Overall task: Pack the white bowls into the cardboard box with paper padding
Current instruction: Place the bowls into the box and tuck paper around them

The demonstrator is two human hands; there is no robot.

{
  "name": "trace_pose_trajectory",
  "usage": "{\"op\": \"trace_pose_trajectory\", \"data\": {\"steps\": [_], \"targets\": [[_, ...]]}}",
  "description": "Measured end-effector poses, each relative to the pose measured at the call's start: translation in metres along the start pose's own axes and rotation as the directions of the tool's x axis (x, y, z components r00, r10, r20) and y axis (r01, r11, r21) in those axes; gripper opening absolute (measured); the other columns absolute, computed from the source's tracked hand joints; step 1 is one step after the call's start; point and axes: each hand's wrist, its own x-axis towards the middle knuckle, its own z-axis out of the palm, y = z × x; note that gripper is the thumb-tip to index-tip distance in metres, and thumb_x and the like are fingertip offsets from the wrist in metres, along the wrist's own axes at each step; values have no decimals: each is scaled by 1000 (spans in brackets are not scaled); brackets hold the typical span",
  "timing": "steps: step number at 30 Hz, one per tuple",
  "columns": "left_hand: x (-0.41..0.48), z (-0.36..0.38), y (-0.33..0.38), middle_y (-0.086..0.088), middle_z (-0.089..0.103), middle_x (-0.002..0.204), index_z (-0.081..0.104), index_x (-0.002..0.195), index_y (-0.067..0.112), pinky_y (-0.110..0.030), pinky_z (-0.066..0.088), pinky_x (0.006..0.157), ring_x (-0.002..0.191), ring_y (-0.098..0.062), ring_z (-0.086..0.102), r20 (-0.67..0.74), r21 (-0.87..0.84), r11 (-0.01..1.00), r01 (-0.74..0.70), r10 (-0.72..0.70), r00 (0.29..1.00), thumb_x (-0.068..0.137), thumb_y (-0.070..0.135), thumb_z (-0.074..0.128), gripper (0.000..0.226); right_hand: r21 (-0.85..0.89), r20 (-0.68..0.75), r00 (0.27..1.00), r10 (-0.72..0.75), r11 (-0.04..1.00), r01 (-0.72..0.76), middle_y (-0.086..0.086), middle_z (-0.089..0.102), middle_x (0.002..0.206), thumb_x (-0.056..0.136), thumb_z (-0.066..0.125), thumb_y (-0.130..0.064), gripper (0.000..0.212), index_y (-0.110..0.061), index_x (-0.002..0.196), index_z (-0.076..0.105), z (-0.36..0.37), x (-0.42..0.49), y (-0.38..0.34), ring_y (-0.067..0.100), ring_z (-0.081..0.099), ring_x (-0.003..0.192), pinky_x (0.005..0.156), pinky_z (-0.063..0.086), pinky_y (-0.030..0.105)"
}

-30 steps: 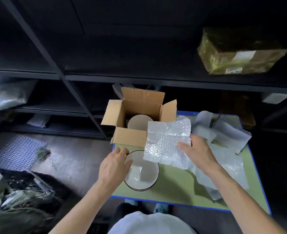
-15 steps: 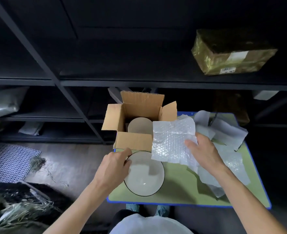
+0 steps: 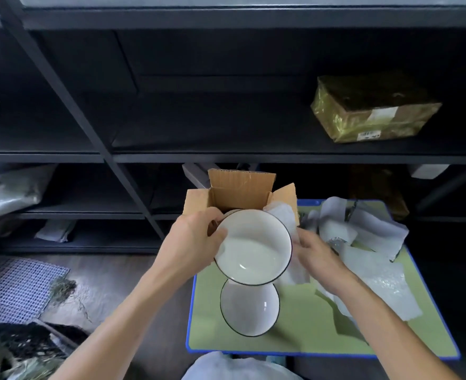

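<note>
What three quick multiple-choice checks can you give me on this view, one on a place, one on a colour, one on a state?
1. Where is the bowl held by the left grip?
A. On the floor
B. Lifted in front of the box
C. On the shelf

2. What colour is the table top?
A. Green
B. Red
C. White

3. How are the box flaps?
A. Taped shut
B. Torn off
C. Open, standing up

Answers:
1 B: the left grip holds its rim in the air before the box, and the right grip pinches bubble wrap beside it.
2 A: the bare top around the second bowl is green, edged in blue.
3 C: the flaps stand up and the inside of the box shows.
</note>
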Motion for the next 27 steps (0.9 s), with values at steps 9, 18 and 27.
{"op": "trace_pose_trajectory", "data": {"steps": [9, 18, 27], "targets": [[11, 11, -11, 7, 64, 69, 56, 85, 34, -35, 58, 55, 43, -6, 63, -10, -123, 991, 52, -54, 998, 92, 29, 57, 9, 548, 233, 963, 137, 799, -246, -6, 63, 136, 98, 37, -68, 53, -38, 136, 58, 12, 7, 2, 18, 60, 126, 99, 52, 50], [20, 22, -27, 13, 62, 91, 52, 102, 42, -32, 59, 62, 62, -8, 68, 101, -296, 924, 243, -222, 970, 79, 70, 59, 37, 546, 152, 979, 136, 814, -198, 16, 71, 119, 79, 68, -29, 39, -14, 115, 74, 20, 4, -2, 33, 70, 104, 81, 60, 51], [33, 12, -31, -10, 72, 105, 66, 116, 14, -28, 59, 75, 97, -23, 70, 427, -608, 703, 368, -101, 898, 97, 58, 47, 52, 548, 62, 980, 186, 815, -190, 12, 75, 103, 93, 59, -23, 22, -16, 100, 78, 31, 20, -25, 25, 73, 84, 63, 62, 38]]}}
